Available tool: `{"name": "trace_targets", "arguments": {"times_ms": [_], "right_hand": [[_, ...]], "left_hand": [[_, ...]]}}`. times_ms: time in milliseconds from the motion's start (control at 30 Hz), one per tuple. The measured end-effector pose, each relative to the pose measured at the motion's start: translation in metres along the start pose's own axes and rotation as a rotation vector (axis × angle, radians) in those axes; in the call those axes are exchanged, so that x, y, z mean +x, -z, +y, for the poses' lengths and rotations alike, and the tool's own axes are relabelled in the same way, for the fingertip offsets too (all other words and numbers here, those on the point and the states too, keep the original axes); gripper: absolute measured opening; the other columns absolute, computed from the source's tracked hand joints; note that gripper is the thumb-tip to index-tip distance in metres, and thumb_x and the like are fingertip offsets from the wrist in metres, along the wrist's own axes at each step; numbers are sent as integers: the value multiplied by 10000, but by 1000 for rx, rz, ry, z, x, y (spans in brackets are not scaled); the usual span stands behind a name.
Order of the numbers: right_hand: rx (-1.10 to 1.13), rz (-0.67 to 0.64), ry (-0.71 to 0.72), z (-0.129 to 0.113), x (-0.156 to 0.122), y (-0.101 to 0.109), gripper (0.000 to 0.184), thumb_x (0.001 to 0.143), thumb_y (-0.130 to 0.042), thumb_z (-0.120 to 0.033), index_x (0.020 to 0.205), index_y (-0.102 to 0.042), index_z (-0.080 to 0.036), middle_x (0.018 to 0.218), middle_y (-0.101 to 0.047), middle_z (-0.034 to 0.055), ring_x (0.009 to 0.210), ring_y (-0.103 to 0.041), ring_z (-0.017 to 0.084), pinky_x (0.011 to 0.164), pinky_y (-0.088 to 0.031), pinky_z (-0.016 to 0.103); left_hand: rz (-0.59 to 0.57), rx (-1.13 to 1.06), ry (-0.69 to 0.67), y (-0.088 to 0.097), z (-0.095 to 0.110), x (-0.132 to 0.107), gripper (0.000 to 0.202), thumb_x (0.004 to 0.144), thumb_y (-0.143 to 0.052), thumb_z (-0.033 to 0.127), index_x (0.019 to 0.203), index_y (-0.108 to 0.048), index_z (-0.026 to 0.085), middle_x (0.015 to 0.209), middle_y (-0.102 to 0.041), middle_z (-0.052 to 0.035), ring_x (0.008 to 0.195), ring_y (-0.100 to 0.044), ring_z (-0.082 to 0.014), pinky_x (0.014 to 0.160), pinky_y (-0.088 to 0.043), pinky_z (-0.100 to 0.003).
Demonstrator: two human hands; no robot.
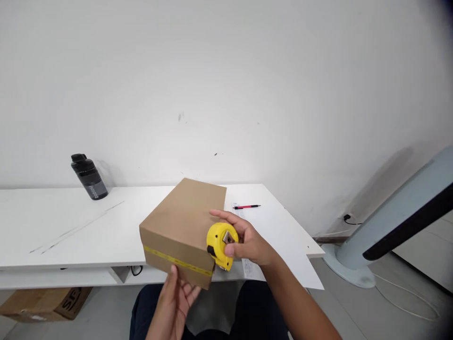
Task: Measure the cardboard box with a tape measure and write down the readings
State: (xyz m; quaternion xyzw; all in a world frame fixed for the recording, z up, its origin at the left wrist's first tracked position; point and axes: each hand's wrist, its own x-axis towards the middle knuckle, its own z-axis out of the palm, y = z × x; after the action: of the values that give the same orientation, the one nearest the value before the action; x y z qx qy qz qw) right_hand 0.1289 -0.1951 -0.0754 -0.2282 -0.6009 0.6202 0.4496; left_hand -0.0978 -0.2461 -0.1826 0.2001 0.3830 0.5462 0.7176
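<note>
A brown cardboard box [191, 208] is tilted over the front edge of the white table, its near end toward me. My left hand [177, 300] grips this near end from below, thumb against the front face and fingers underneath. My right hand [246, 241] holds a yellow tape measure [216, 238] at the box's right front corner, thumb on its side and index finger stretched over the box. A yellow strip [170, 259] with dark marks runs across the front face; I cannot tell whether it is the tape's blade.
On the white table [71, 226] a dark bottle [89, 176] stands at the back left. Right of the box lie a red-and-black pen [247, 207] and white paper sheets [283, 236]. A pale tower appliance [399, 217] stands at right; another carton [46, 303] is under the table.
</note>
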Motion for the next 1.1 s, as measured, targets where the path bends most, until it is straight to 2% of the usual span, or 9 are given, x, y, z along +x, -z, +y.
{"name": "trace_targets", "arguments": {"times_ms": [133, 267, 400, 500, 600, 733, 800, 933, 1100], "right_hand": [[19, -30, -24, 6, 4, 3, 801, 727, -882, -370, 1449, -547, -289, 986, -682, 11, 794, -630, 154, 741, -523, 293], [-18, -10, -42, 13, -1, 4, 805, 750, -870, -350, 1475, -522, -322, 1087, -679, 22, 844, -637, 152, 761, -529, 281], [-38, 119, -27, 15, -9, 4, 762, 752, -865, -385, 1445, -555, -312, 1054, -675, 21, 845, -638, 164, 756, -538, 290], [-122, 317, -14, 12, -23, -4, 671, 773, -850, -386, 1389, -604, -288, 1066, -680, 31, 909, -639, 187, 812, -539, 308], [-130, 444, 22, 10, -37, -20, 567, 780, -847, -389, 1299, -644, -283, 1058, -689, 33, 924, -635, 192, 824, -545, 308], [-10, 429, 23, 13, -46, -47, 491, 794, -833, -408, 1220, -614, -300, 998, -680, 21, 807, -628, 166, 709, -561, 282], [25, 383, 34, 16, -47, -58, 461, 809, -824, -402, 1195, -592, -307, 953, -657, 2, 757, -609, 142, 668, -550, 256], [28, 332, 95, 20, -48, -69, 446, 834, -808, -363, 1196, -549, -323, 936, -627, -20, 727, -588, 111, 651, -536, 222], [-33, 390, 229, 21, -44, -66, 521, 800, -834, -290, 1218, -524, -320, 991, -673, 1, 763, -654, 133, 677, -576, 244]], "left_hand": [[22, -119, 173, 19, -32, -8, 655, 719, -841, 542, 1249, -614, 231, 1329, -684, -157, 1310, -601, -344, 1141, -448, -488], [-105, -98, 179, 15, -40, -5, 541, 701, -867, 517, 1117, -671, 232, 1367, -662, -148, 1380, -539, -325, 1186, -382, -455], [-249, 160, 241, 7, -40, -4, 664, 731, -776, 676, 1205, -671, 223, 1422, -620, -165, 1339, -574, -336, 1145, -408, -478], [-305, 480, 189, 12, -42, -15, 775, 742, -683, 777, 1246, -665, 188, 1270, -707, -193, 1151, -684, -341, 1031, -493, -498], [-260, 753, -154, 12, -30, -35, 610, 899, -544, 699, 1213, -681, 194, 1080, -769, -151, 971, -736, -278, 921, -565, -427], [-176, 1180, -1178, -16, 13, -54, 481, 890, -718, 402, 1340, -585, 294, 1215, -739, -77, 1109, -704, -231, 981, -559, -357], [-192, 1322, -1520, -35, 34, -55, 423, 878, -744, 314, 1274, -609, 255, 1142, -752, -74, 1074, -711, -202, 965, -564, -327], [-262, 1461, -1674, -54, 57, -56, 223, 932, -632, 143, 1155, -635, 158, 971, -763, -73, 939, -719, -151, 970, -544, -305], [-215, 1555, -1734, -42, 78, -55, 222, 875, -632, 53, 1054, -640, 183, 905, -768, -39, 862, -714, -147, 1014, -503, -357]]}}
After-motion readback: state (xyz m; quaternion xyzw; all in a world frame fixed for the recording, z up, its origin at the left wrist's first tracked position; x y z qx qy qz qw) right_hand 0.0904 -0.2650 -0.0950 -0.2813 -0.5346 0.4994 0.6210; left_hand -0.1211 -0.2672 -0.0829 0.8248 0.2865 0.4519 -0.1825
